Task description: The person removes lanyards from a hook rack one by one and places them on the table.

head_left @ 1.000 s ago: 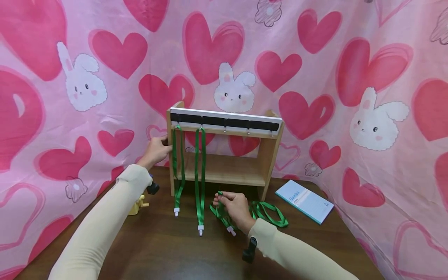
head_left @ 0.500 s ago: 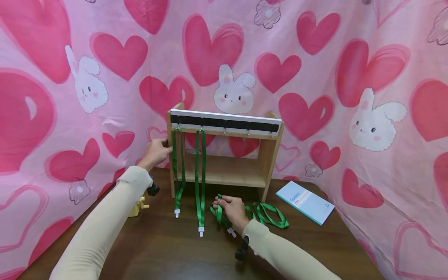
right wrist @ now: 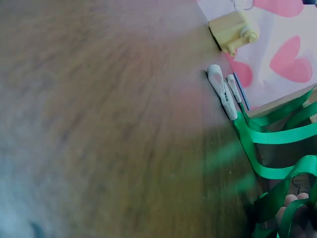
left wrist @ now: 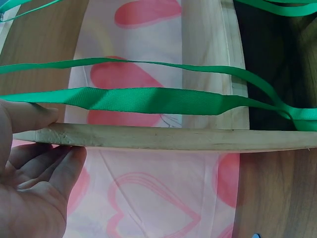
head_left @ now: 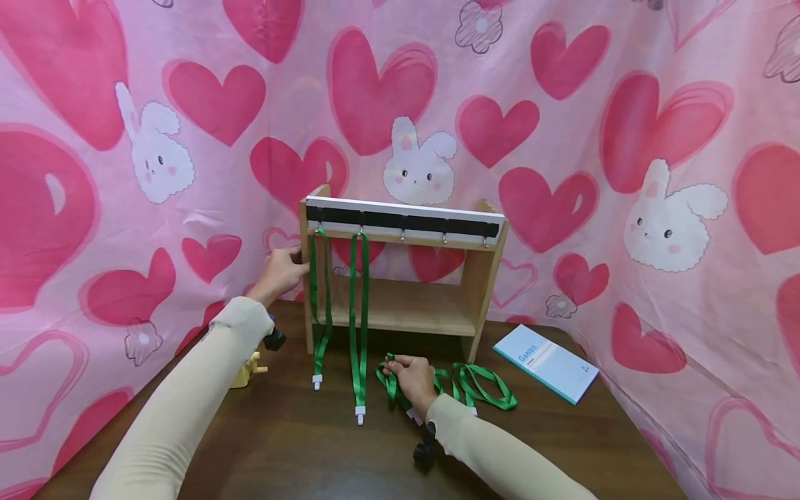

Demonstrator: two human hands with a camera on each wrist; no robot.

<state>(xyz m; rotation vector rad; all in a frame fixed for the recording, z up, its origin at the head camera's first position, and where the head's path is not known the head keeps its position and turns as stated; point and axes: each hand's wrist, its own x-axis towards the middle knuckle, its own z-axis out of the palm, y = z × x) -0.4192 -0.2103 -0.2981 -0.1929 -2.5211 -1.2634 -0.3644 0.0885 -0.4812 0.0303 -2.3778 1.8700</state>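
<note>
My left hand (head_left: 280,273) grips the left side panel of a small wooden shelf (head_left: 400,304). In the left wrist view the thumb lies on one side of the panel (left wrist: 163,139) and the fingers on the other. Two green lanyards hang from hooks on the shelf's front bar, the left one (head_left: 327,292) beside my hand and another (head_left: 353,312) further right; each ends in a white clip. Low before the shelf, my right hand (head_left: 414,380) pinches a loop of a third green lanyard (head_left: 392,386), whose clip is partly covered by the hand.
More green lanyard (head_left: 490,389) lies coiled on the table right of my right hand. A white and blue notepad (head_left: 546,362) lies at the right. A yellow object (head_left: 245,371) stands behind my left forearm. Several hooks along the black strip (head_left: 425,223) bear nothing.
My right hand has shifted slightly left and down, still holding the lanyard, and its wrist has turned. A white clip now shows beside the right sleeve. The left hand stays on the shelf.
</note>
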